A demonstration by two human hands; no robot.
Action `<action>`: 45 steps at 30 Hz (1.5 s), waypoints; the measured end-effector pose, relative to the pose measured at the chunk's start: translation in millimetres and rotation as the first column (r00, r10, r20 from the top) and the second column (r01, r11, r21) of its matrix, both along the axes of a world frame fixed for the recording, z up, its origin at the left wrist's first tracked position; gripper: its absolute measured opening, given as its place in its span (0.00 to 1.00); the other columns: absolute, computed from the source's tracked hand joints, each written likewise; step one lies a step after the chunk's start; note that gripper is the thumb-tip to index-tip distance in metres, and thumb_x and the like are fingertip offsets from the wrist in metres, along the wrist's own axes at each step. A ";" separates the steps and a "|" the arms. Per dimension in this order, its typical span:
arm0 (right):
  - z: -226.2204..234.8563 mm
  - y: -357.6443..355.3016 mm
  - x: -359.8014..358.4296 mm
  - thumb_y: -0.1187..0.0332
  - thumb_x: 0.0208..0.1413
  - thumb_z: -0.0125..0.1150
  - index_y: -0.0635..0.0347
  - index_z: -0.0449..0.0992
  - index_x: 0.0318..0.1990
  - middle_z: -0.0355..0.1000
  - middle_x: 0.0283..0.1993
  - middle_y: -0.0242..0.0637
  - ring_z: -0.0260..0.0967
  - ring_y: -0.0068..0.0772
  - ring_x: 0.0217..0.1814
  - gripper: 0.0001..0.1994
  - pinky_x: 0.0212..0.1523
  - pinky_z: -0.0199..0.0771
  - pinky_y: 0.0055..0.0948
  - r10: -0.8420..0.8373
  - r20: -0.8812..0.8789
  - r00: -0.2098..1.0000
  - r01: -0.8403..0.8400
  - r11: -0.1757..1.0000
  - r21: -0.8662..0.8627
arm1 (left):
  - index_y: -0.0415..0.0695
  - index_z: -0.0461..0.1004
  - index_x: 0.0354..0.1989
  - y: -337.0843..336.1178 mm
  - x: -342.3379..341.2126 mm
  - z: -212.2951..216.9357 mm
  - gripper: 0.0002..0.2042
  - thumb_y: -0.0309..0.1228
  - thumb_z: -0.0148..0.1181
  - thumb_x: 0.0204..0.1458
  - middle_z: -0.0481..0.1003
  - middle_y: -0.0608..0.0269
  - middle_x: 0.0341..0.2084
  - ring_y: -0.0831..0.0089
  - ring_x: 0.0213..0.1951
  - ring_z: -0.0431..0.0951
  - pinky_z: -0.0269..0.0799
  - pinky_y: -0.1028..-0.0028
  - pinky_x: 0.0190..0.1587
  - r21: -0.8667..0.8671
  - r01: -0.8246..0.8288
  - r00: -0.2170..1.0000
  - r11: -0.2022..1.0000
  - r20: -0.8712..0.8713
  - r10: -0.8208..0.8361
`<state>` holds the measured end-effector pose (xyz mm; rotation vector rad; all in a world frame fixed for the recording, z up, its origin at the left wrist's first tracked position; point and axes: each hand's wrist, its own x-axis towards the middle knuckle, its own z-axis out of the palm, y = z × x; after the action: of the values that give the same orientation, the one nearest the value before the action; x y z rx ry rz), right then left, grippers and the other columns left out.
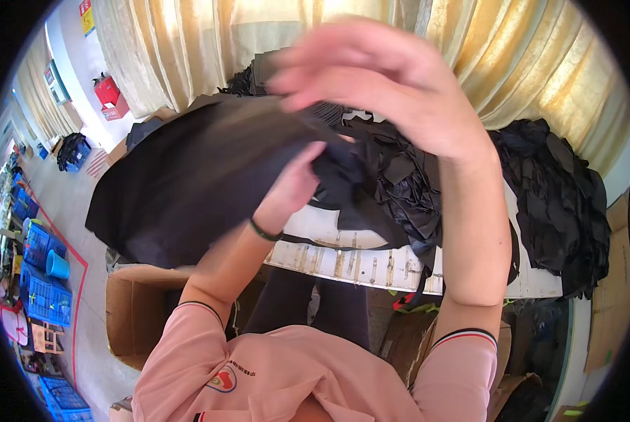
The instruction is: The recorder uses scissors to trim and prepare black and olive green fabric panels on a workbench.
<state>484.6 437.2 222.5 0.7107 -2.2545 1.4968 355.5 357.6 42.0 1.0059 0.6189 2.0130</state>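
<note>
A large piece of black fabric is lifted in front of me, spread out to the left. My left hand grips it from below at its right edge. My right hand is raised above it, blurred, fingers curved over the fabric's top edge; whether it pinches the cloth is unclear. Both forearms rise from pink sleeves, and a dark band circles my left wrist.
A white worktable holds heaps of black fabric pieces. An open cardboard box stands on the floor at the left. Yellow curtains hang behind. Blue crates line the far left floor.
</note>
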 end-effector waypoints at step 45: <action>-102.5 -45.5 29.7 0.79 0.44 0.60 0.66 0.73 0.31 0.66 0.24 0.41 0.64 0.41 0.26 0.05 0.34 0.66 0.36 -0.263 -0.825 0.500 0.866 0.165 0.472 | 0.41 0.61 0.52 -92.6 34.8 -15.6 0.29 0.35 0.69 0.44 0.67 0.61 0.44 0.71 0.40 0.72 0.69 0.70 0.39 -0.128 -0.259 0.773 0.957 -0.622 0.125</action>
<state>514.3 391.7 120.0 0.2497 -2.1696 -0.4336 390.3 265.0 26.3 1.5249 1.3002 1.7158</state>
